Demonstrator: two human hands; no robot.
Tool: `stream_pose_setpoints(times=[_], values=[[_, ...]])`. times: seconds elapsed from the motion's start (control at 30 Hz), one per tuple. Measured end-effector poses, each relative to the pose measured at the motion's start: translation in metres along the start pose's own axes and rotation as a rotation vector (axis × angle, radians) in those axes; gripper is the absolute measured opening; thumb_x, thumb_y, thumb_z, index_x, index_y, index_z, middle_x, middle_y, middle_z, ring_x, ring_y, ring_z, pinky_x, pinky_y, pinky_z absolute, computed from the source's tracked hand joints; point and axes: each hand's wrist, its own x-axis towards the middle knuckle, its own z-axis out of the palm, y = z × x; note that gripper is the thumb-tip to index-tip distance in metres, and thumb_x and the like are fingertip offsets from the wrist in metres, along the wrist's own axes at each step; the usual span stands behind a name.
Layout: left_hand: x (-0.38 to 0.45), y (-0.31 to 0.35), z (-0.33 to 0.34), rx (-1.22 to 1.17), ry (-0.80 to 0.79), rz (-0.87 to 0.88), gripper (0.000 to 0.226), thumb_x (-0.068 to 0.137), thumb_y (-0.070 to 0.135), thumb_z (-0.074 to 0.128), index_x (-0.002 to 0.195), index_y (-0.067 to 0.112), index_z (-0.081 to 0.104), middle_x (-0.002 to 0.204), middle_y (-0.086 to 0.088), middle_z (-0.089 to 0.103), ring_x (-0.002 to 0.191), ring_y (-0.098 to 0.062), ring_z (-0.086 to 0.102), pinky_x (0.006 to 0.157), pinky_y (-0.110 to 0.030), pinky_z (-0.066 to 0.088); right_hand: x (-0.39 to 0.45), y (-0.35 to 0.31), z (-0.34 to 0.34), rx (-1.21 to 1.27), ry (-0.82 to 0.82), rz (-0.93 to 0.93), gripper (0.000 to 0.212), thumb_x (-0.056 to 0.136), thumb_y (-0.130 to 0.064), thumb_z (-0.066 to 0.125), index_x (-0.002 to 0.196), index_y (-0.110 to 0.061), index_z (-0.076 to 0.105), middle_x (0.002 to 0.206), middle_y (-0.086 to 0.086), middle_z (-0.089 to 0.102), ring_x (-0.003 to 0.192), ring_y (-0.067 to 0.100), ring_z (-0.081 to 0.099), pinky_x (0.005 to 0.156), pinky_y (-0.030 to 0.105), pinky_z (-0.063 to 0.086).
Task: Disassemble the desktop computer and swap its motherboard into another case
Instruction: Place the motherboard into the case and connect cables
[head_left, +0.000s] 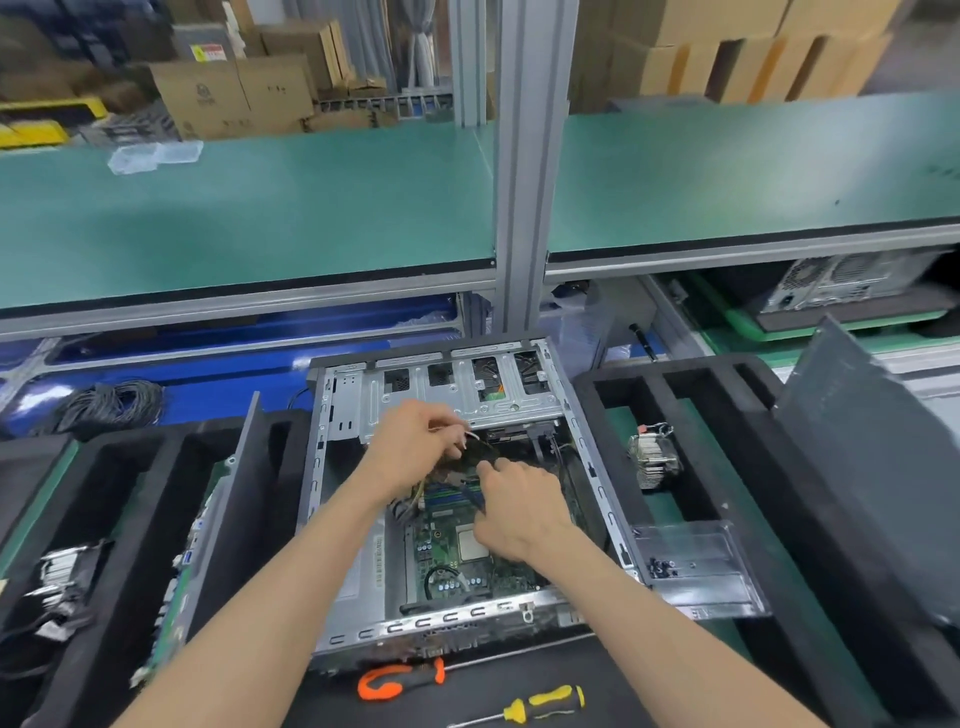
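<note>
Case: open grey steel desktop computer case (452, 499) lies flat on the worktop (519, 680) in front of me, side panel off, drive cage at the far end.
Board: green motherboard (457, 556) sits on the case floor, bare CPU socket showing; not lifted yet.
Left hand (415, 447): inside the case near the drive cage, fingers curled, pinching a thin bundle of white and yellow wires (467, 434).
Right hand (519, 512): low over the board just beside the left one, fingers curled down among the cables; what exactly they grip is hidden.
Step (my reading): freeing cable connectors from the board before it can come out.
Method note: pull on the plug body, not on the wires; press any latch first; draw straight up from the header; hold slack wires clear of the socket.
Risk: bent pins or a torn lead if tugged sideways.
Tools: orange-handled screwdriver (400, 680) and yellow-and-black-handled screwdriver (540, 704) lie on the near edge of the worktop, untouched.
Nearby: finned metal heatsink (652, 457) rests in the black foam tray (727, 415) to the right.
</note>
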Motion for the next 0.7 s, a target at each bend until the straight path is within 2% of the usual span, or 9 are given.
stream_pose_setpoints(times=[0.07,0.13,0.27,0.33,0.43,0.53,0.6,0.67,0.7], values=[[0.009,0.025,0.011,-0.052,-0.003,0.079,0.016,0.094,0.014,0.065,0.090,0.027,0.075,0.069,0.014,0.073,0.068,0.000,0.071,0.066,-0.014,0.049,-0.003,0.000,-0.005,-0.016,0.013,-0.007,0.042,0.084,-0.035,0.060,0.120,-0.014,0.052,0.109,0.008,0.061,0.102,0.032,0.060,0.079,0.041,0.047],[0.020,0.055,0.028,-0.091,-0.062,0.147,0.016,0.091,0.014,0.068,0.089,0.027,0.076,0.069,0.012,0.074,0.070,-0.002,0.072,0.065,-0.013,0.050,-0.007,0.003,-0.008,-0.021,0.011,-0.012,0.046,0.084,-0.038,0.061,0.122,-0.014,0.052,0.110,0.008,0.060,0.103,0.031,0.059,0.082,0.042,0.046],[0.045,0.110,0.072,-0.010,-0.181,0.264,0.014,0.086,0.018,0.072,0.095,0.024,0.081,0.071,0.008,0.075,0.073,-0.007,0.072,0.070,-0.020,0.055,-0.015,0.014,-0.012,0.014,0.012,-0.017,0.040,0.085,-0.032,0.060,0.118,-0.010,0.057,0.112,0.010,0.061,0.104,0.032,0.058,0.091,0.044,0.048],[0.055,0.129,0.094,0.021,-0.218,0.291,0.015,0.086,0.017,0.072,0.098,0.021,0.081,0.071,0.009,0.075,0.067,-0.004,0.068,0.071,-0.020,0.050,-0.018,0.021,-0.013,0.065,0.015,-0.002,0.035,0.085,-0.027,0.058,0.115,-0.010,0.062,0.112,0.011,0.065,0.106,0.033,0.059,0.099,0.047,0.047],[0.065,0.150,0.122,0.098,-0.262,0.304,0.017,0.090,0.021,0.071,0.105,0.024,0.080,0.079,0.011,0.075,0.070,-0.007,0.058,0.080,-0.023,0.048,-0.021,0.032,-0.012,0.101,-0.012,0.016,0.041,0.091,-0.028,0.053,0.128,-0.012,0.057,0.123,0.011,0.065,0.117,0.033,0.055,0.106,0.048,0.040],[0.073,0.162,0.138,0.165,-0.355,0.305,0.026,0.096,0.030,0.061,0.119,0.032,0.073,0.080,0.007,0.076,0.052,-0.001,0.046,0.071,-0.023,0.049,-0.020,0.040,-0.011,0.074,-0.063,-0.008,0.042,0.095,-0.029,0.049,0.133,-0.014,0.051,0.131,0.011,0.060,0.124,0.033,0.048,0.110,0.049,0.037],[0.078,0.165,0.136,0.197,-0.389,0.299,0.029,0.099,0.035,0.056,0.126,0.036,0.068,0.080,0.011,0.072,0.060,-0.004,0.047,0.080,-0.028,0.050,-0.020,0.043,-0.012,0.071,-0.059,-0.017,0.038,0.092,-0.027,0.052,0.127,-0.014,0.055,0.124,0.011,0.062,0.117,0.033,0.052,0.105,0.049,0.040],[0.079,0.162,0.125,0.163,-0.366,0.306,0.030,0.100,0.035,0.055,0.126,0.034,0.068,0.060,0.020,0.063,0.050,0.001,0.044,0.068,-0.023,0.047,-0.020,0.045,-0.013,0.084,-0.014,-0.006,0.037,0.084,-0.026,0.059,0.118,-0.011,0.059,0.114,0.012,0.063,0.107,0.035,0.057,0.097,0.047,0.043],[0.078,0.158,0.116,0.144,-0.334,0.308,0.029,0.100,0.034,0.056,0.125,0.033,0.069,0.058,0.023,0.063,0.048,0.003,0.046,0.065,-0.021,0.046,-0.020,0.045,-0.014,0.066,-0.001,-0.010,0.039,0.083,-0.027,0.061,0.118,-0.010,0.058,0.113,0.012,0.062,0.105,0.034,0.057,0.094,0.047,0.044]])
